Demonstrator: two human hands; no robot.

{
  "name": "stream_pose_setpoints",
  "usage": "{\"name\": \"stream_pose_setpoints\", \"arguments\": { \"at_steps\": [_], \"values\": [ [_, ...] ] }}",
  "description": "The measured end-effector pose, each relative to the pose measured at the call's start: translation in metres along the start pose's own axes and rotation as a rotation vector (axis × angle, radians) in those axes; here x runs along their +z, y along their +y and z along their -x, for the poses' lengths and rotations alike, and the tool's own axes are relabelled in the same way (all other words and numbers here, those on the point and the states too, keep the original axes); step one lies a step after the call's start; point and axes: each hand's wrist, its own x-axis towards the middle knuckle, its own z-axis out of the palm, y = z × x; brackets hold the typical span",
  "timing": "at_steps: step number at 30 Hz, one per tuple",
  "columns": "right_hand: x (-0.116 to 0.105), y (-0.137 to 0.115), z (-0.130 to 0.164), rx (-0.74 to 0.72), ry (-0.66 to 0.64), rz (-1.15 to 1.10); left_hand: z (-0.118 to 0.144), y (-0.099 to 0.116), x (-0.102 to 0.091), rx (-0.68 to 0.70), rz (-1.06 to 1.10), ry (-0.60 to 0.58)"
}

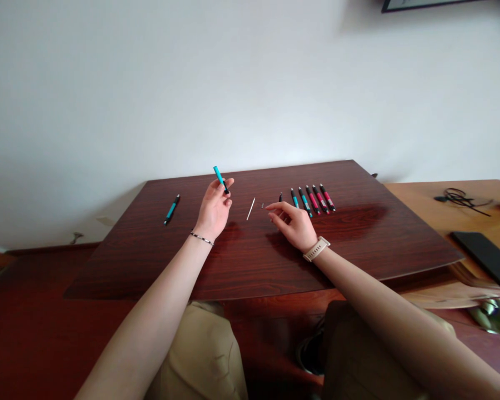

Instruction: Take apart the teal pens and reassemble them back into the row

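Head view shows a dark red wooden worktop [250, 266] against a white wall. At the far left of it lies one complete teal pen [171, 209], alone, well apart from the hands. The left hand [214, 208] is raised a little above the worktop; its fingers [229, 182] are closed around the lower, dark end of a teal pen barrel [220, 179], which points up and to the left. Between the two hands lie one thin white refill [250, 209] and one very small part [263, 205], too small to identify. The right hand [294, 222] hovers low over the worktop with its fingers loosely half open, holding nothing; the index finger points toward the small part. Just beyond this hand is one small black tip piece [280, 196], then a row of five pens [312, 199]: two teal, three red. No writing can be read on any pen.
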Motion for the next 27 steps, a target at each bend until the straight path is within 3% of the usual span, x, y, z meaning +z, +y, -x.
{"name": "stream_pose_setpoints", "arguments": {
  "at_steps": [17,27],
  "values": [
    [0.002,-0.009,-0.009,-0.051,-0.019,0.322,0.003,0.018,-0.008,0.036,-0.088,0.059],
    [0.032,-0.009,-0.016,-0.049,-0.207,0.473,0.014,0.043,-0.045,0.075,-0.082,0.083]
  ]
}}
